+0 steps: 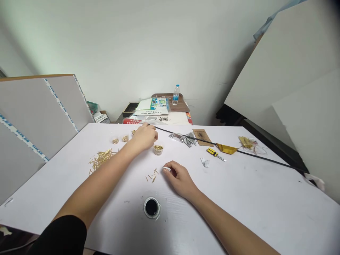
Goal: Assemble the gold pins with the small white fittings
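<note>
My left hand (pixel 145 136) reaches across to the far part of the table, its fingers curled downward; what they hold, if anything, is hidden. Just in front of it stands a small clear cup (pixel 158 150) filled with gold metal pieces. Between thumb and index finger, my right hand (pixel 180 179) pinches a small white piece (pixel 166 168), too small to name. Several loose thin gold pins (pixel 154 175) lie left of that hand. A larger heap of gold pins (pixel 102 158) lies beyond my left forearm. Nearer to me is a round white-rimmed container (pixel 151 208) with a black inside.
Small cups of gold parts (pixel 125 138) stand at the back left. A thin black rod (pixel 265 157) crosses the back and right. Near it lie silver packets (pixel 189 140), brown card (pixel 203 137), gold foil (pixel 227 148), a yellow-handled screwdriver (pixel 213 152) and a plastic bag (pixel 249 143).
</note>
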{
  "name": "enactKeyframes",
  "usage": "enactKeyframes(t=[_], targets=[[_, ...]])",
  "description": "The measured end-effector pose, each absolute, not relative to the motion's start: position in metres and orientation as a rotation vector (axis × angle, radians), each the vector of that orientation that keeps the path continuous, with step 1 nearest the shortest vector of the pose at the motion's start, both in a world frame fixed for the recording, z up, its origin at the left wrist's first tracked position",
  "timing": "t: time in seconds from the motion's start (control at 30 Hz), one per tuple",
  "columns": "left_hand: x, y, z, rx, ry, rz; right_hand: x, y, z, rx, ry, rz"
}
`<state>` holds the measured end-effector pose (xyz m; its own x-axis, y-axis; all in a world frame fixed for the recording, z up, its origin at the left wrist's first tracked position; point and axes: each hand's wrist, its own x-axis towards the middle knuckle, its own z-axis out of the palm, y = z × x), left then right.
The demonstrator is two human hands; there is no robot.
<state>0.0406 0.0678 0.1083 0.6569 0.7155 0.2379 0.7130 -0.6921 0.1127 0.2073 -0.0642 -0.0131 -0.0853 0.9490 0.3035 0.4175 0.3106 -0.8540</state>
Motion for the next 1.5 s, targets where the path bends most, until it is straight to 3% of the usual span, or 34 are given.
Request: enactKeyframes(t=[0.13, 0.27, 0.5, 0.7, 0.93, 1.27, 1.5], targets=[[0.042, 0.086, 0.111, 2.812, 1.036, 0.241, 0.208, -0.063, -0.013, -1.261, -1.682, 0.743], [0.029, 0.091, 0.116, 2.858, 0.986, 0.29, 0.208, -0.06, -0.013, -1.265, -1.638, 0.772], [-0.074, 0.14, 0.147, 2.507, 1.785, -0.089, 0.206, -0.059, -0.01, -1.28, -1.616, 0.86], [-0.132, 0.148, 0.142, 2.384, 1.882, -0.161, 0.207, -0.055, -0.013, -1.291, -1.584, 0.911], [-0.111, 0.149, 0.116, 2.509, 1.724, -0.113, 0.209, -0.055, -0.015, -1.289, -1.579, 0.916], [-0.085, 0.185, 0.103, 2.351, 1.755, -0.498, 0.207, -0.055, -0.014, -1.28, -1.566, 0.906], [-0.069, 0.184, 0.089, 2.427, 1.85, -0.533, 0.208, -0.056, -0.014, -1.291, -1.577, 0.906]])
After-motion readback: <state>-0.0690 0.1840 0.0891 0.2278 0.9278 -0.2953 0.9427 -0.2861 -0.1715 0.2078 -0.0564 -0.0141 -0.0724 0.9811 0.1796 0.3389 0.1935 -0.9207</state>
